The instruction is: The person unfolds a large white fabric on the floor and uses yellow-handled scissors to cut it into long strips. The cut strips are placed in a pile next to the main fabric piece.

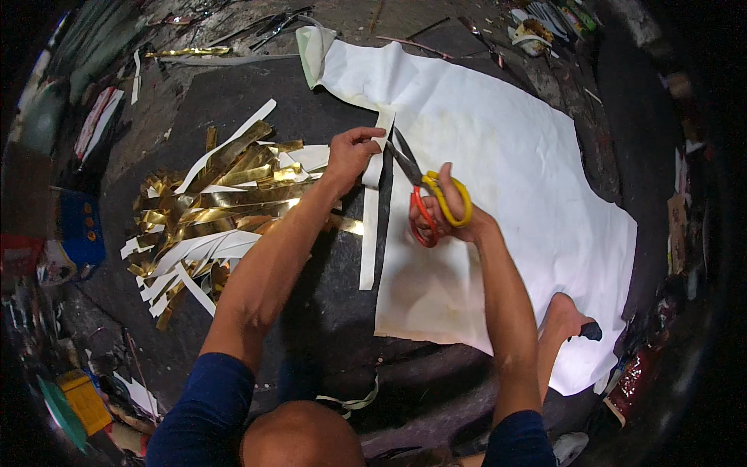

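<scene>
Gripping scissors point(409, 166), the right hand point(476, 229) holds their parted blades at the left edge of a white sheet point(513, 171). The left hand point(349, 161) pinches a narrow white strip point(370, 241) beside that edge; farther left lies a pile of gold and white strips point(233, 214).

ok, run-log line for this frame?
left hand: pinching white strip | right hand: scissors, blades open, at white sheet | gold and white strips: heaped left
</scene>
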A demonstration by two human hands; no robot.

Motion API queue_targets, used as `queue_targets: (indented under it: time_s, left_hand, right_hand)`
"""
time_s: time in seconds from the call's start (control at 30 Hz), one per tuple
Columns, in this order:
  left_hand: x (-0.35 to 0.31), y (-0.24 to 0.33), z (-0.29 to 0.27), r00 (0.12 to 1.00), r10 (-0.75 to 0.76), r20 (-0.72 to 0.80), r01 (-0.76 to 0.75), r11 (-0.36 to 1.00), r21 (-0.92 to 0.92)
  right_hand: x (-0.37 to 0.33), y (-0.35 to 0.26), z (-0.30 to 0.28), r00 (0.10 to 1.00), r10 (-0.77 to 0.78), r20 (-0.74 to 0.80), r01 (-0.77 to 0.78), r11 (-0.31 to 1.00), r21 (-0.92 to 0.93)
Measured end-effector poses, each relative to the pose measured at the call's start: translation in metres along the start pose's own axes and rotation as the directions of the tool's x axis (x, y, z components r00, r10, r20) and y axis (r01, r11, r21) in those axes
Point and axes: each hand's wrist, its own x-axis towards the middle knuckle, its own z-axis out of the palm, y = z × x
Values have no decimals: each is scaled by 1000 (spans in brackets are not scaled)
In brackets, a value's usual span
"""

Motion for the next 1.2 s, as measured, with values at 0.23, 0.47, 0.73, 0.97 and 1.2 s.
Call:
queue_targets:
  time_s: [0.23,0.47,0.73,0.97,1.2]
  left_hand:
    - [10,-6,4,993,-100,60,112,963,-244]
    - [11,-4,-2,987,-59,149,105,941,-320]
    - [12,5,-11,964,-35,264,147,897,-417]
    - [15,1,-15,965,-14,262,122,908,-401]
    - [13,3,-19,962,2,275,116,904,-411]
  right_hand:
    - [17,-45,-47,995,23,97,-1,976,-218]
    - [36,-92,-71,989,49,136,0,942,-336]
    - [36,-113,-80,993,-2,117,59,871,-487]
    - [40,-116,-79,992,21,126,36,898,-438]
    - [30,-128,-71,987,54,151,31,857,-514]
